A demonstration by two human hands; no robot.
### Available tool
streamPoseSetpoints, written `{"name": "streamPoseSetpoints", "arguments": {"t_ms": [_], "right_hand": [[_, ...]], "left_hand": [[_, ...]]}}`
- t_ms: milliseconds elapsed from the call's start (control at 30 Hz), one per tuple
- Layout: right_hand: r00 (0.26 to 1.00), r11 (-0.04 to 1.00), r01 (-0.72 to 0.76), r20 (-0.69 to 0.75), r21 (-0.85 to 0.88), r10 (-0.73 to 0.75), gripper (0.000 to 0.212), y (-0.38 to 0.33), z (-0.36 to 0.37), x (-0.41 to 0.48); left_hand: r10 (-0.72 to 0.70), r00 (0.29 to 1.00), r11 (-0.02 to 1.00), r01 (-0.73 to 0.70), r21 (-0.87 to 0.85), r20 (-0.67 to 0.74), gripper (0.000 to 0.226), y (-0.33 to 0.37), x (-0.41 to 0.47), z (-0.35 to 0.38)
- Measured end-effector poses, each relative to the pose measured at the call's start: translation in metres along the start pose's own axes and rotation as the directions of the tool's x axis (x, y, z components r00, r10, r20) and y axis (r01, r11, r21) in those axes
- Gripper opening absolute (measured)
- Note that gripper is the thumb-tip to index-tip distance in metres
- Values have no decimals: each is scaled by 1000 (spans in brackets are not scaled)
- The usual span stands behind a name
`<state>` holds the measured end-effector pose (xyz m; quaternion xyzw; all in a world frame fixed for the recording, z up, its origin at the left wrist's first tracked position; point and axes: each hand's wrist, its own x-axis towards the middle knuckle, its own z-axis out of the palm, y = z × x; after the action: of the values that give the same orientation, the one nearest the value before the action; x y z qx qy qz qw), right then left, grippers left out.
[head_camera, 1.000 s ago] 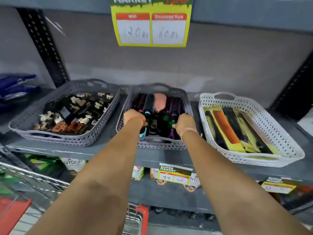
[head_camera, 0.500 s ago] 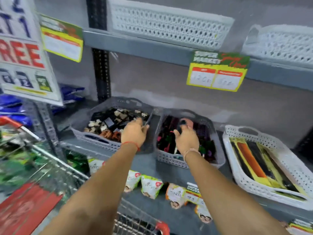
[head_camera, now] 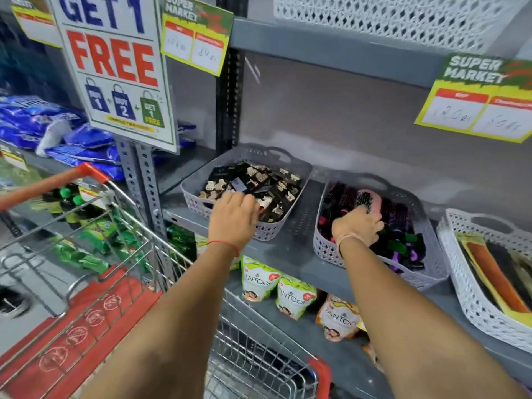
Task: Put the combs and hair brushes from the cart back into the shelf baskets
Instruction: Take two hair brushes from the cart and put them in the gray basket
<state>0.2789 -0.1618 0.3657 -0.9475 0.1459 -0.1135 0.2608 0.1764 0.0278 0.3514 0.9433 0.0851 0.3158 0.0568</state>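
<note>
My right hand (head_camera: 357,227) is down inside the middle grey basket (head_camera: 431,256), fingers curled over a black round hair brush (head_camera: 365,198) that lies among several pink, purple and green brushes. Hovering over the front rim of the left grey basket (head_camera: 247,149), which is full of hair clips, my left hand (head_camera: 233,217) has loosely bent fingers and nothing visible in it. A white basket (head_camera: 463,286) at the right holds flat packaged combs (head_camera: 495,279). The wire cart (head_camera: 121,272) stands below my left arm; I see no combs or brushes in the part shown.
The cart's red handle (head_camera: 57,180) crosses the left side. A "GET 1 FREE" sign (head_camera: 115,70) hangs on the perforated upright (head_camera: 144,180). Snack pouches (head_camera: 290,295) fill the shelf below, blue packs (head_camera: 66,131) lie at the left, and a white basket (head_camera: 403,18) sits on the shelf above.
My left hand has left the brush basket and moved left over the clip basket. My right hand stays in the brush basket. The view has swung left toward the cart.
</note>
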Motion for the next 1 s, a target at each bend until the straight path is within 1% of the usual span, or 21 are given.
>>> {"name": "streamPoseSetpoints", "arguments": {"t_ms": [100,167,233,300,367,467,533,567,667,733,767,800,867,900,933,967,1000], "right_hand": [[1000,999,3,16,37,-4,50,16,-13,18],[1000,1000,-15,23,6,15,48,34,-23,29],[998,997,-48,38,-54,50,44,53,-32,40],[995,992,-56,72,-110,64,43,70,-39,50],[991,983,-20,130,-183,44,42,88,-47,60],[969,969,80,245,-234,-20,37,111,-53,68],[948,971,113,317,-211,-42,34,120,-52,69],[942,969,133,331,-208,-58,33,123,-51,70],[935,967,174,341,-189,-101,25,124,-49,70],[934,971,160,345,-175,-92,23,125,-49,71],[934,971,160,345,-175,-91,23,126,-48,72],[935,972,157,342,-172,-91,24,127,-48,72],[938,972,162,332,-171,-97,26,128,-46,73],[940,972,160,328,-170,-97,27,129,-45,72],[941,974,155,326,-167,-94,28,129,-44,72],[941,975,153,324,-163,-94,27,130,-44,73],[942,976,150,323,-159,-93,28,130,-43,73]], "left_hand": [[134,990,989,-136,-56,-35,26,48,22,5],[161,987,972,-155,-177,25,26,82,33,15],[143,972,952,-85,-293,186,32,114,41,30],[92,939,919,48,-391,331,35,140,46,42],[38,900,869,185,-458,435,37,163,50,54],[-25,805,842,336,-421,593,51,183,53,70],[-45,749,861,364,-355,661,58,193,54,78],[-55,735,868,370,-331,676,56,199,54,80],[-129,733,865,412,-285,668,37,208,57,85],[-171,699,835,477,-274,695,38,203,64,86],[-187,663,786,543,-295,725,41,199,68,85],[-192,614,712,624,-322,765,45,195,73,84],[-178,533,575,738,-353,827,48,191,77,81],[-170,500,527,774,-350,849,45,192,76,79],[-169,441,437,835,-334,881,39,193,73,80],[-160,396,423,855,-300,904,30,195,70,81],[-158,369,419,865,-276,916,26,198,69,84]]}}
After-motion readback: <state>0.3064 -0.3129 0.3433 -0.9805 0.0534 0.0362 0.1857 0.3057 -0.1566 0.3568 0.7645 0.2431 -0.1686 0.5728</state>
